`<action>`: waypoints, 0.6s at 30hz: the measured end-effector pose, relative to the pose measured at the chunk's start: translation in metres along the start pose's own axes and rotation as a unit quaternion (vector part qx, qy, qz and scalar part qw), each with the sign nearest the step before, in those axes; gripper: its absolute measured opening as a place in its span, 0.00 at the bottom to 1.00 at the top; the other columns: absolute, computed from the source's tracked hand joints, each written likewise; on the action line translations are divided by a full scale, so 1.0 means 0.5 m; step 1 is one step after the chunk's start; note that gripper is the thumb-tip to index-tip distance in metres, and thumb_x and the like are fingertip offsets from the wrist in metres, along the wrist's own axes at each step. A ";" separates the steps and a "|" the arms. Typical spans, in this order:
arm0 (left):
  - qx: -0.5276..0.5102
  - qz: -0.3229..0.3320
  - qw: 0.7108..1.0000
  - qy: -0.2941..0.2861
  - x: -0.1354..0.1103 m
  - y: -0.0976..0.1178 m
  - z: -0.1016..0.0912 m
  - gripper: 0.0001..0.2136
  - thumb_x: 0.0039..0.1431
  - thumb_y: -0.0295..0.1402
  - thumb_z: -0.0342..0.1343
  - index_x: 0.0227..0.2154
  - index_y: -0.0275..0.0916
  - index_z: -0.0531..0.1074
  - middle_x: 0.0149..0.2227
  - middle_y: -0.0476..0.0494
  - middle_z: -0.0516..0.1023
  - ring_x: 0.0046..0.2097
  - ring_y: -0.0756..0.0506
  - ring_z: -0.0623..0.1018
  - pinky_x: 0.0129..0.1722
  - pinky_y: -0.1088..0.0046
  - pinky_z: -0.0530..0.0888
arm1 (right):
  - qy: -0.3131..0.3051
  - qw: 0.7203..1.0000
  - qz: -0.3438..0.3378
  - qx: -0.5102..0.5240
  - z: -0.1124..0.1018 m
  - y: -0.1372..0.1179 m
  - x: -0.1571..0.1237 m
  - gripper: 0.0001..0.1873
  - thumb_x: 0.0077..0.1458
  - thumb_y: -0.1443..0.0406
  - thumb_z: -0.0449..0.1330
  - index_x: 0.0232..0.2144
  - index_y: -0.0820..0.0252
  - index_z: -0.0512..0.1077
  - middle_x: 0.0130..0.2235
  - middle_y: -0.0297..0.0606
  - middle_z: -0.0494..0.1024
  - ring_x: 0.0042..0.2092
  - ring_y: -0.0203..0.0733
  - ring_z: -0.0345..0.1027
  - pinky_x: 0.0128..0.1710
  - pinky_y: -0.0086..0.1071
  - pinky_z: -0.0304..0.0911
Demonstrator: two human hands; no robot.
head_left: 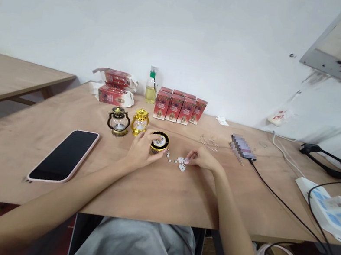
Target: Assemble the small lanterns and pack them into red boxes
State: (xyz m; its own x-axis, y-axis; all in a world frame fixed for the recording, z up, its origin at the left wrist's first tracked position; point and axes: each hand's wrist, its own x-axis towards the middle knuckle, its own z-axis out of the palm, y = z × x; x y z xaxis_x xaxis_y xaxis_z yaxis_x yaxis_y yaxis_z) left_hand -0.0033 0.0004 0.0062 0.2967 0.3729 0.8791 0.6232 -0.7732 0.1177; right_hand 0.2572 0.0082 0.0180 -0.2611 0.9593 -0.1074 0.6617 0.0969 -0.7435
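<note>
My left hand [144, 149] is wrapped round a small lantern [160, 142] with a gold rim and black ring, its round white-centred face turned up toward me. A finger rests on that face. To the right, my right hand [204, 157] pinches a small white piece [186, 161] just above a little heap of white pieces [181, 166]. Several tiny round silvery bits [170, 160] lie between the hands. Behind my left hand stand a bronze lantern [119, 122] and a gold lantern [140, 122], both upright.
Red boxes [174, 107] stand against the wall, beside a bottle of yellowish liquid [151, 87] and opened cartons [114, 91]. A large phone [64, 156] lies left. On the right are a cabled phone [243, 147], a white power strip [328, 208] and a black headband [332, 162].
</note>
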 end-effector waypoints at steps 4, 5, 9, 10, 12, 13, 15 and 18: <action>-0.002 -0.012 1.000 -0.018 -0.001 -0.001 0.001 0.15 0.56 0.39 0.56 0.43 0.41 0.61 0.41 0.41 0.74 0.44 0.43 0.76 0.43 0.66 0.71 | 0.026 0.999 0.005 0.026 0.001 -0.006 -0.004 0.10 0.35 0.62 0.69 0.19 0.61 0.73 0.18 0.32 0.73 0.20 0.32 0.63 0.19 0.26 0.55; -0.004 -0.016 1.000 -0.021 -0.002 -0.001 0.001 0.15 0.55 0.39 0.56 0.43 0.41 0.61 0.41 0.41 0.75 0.45 0.43 0.76 0.43 0.65 0.71 | 0.045 0.998 0.005 0.040 0.002 -0.008 -0.004 0.12 0.36 0.60 0.68 0.20 0.61 0.72 0.19 0.32 0.73 0.20 0.33 0.63 0.20 0.26 0.56; -0.005 -0.015 1.000 -0.015 -0.003 -0.002 0.002 0.15 0.55 0.40 0.57 0.42 0.41 0.61 0.41 0.42 0.75 0.44 0.43 0.76 0.42 0.66 0.70 | 0.148 0.984 -0.047 0.088 0.009 -0.020 -0.003 0.15 0.38 0.56 0.67 0.23 0.61 0.69 0.23 0.34 0.74 0.25 0.35 0.66 0.25 0.29 0.60; -0.005 -0.010 1.000 -0.013 -0.004 -0.002 0.002 0.15 0.55 0.39 0.57 0.42 0.41 0.61 0.41 0.42 0.75 0.43 0.44 0.77 0.42 0.66 0.70 | 0.168 0.978 -0.065 0.106 0.012 -0.024 -0.002 0.16 0.38 0.56 0.67 0.25 0.61 0.69 0.23 0.33 0.73 0.26 0.35 0.66 0.26 0.29 0.61; -0.008 -0.001 1.000 -0.008 -0.004 -0.002 0.002 0.15 0.55 0.38 0.57 0.42 0.41 0.61 0.41 0.42 0.75 0.42 0.44 0.77 0.41 0.66 0.70 | 0.191 0.966 -0.092 0.151 0.020 -0.034 -0.001 0.18 0.40 0.55 0.66 0.30 0.59 0.68 0.23 0.30 0.72 0.25 0.33 0.64 0.26 0.29 0.61; -0.011 0.002 1.000 -0.006 -0.005 -0.003 0.003 0.15 0.55 0.38 0.57 0.42 0.41 0.61 0.41 0.42 0.75 0.42 0.44 0.77 0.41 0.67 0.70 | 0.195 0.960 -0.102 0.174 0.025 -0.039 0.000 0.18 0.41 0.55 0.66 0.31 0.59 0.68 0.23 0.29 0.71 0.25 0.33 0.63 0.26 0.28 0.61; -0.015 -0.003 1.000 -0.005 -0.005 -0.003 0.003 0.15 0.55 0.38 0.57 0.43 0.41 0.61 0.41 0.42 0.75 0.43 0.43 0.77 0.42 0.66 0.70 | 0.193 0.952 -0.115 0.210 0.037 -0.050 0.000 0.18 0.42 0.54 0.66 0.31 0.58 0.67 0.24 0.28 0.70 0.24 0.32 0.63 0.25 0.28 0.61; -0.009 -0.016 1.000 -0.015 -0.004 -0.003 0.003 0.16 0.54 0.39 0.57 0.42 0.41 0.61 0.41 0.42 0.75 0.43 0.43 0.77 0.42 0.66 0.70 | 0.187 0.942 -0.133 0.243 0.056 -0.063 -0.001 0.18 0.43 0.53 0.65 0.31 0.57 0.67 0.26 0.28 0.70 0.25 0.31 0.64 0.25 0.28 0.63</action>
State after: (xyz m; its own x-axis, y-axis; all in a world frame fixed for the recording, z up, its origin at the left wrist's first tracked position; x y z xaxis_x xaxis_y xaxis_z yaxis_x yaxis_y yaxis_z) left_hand -0.0039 0.0017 0.0034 0.2993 0.4126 0.8603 0.6188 -0.7703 0.1541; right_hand 0.2171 -0.0026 0.0229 -0.0463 0.9531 0.2989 0.1838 0.3023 -0.9353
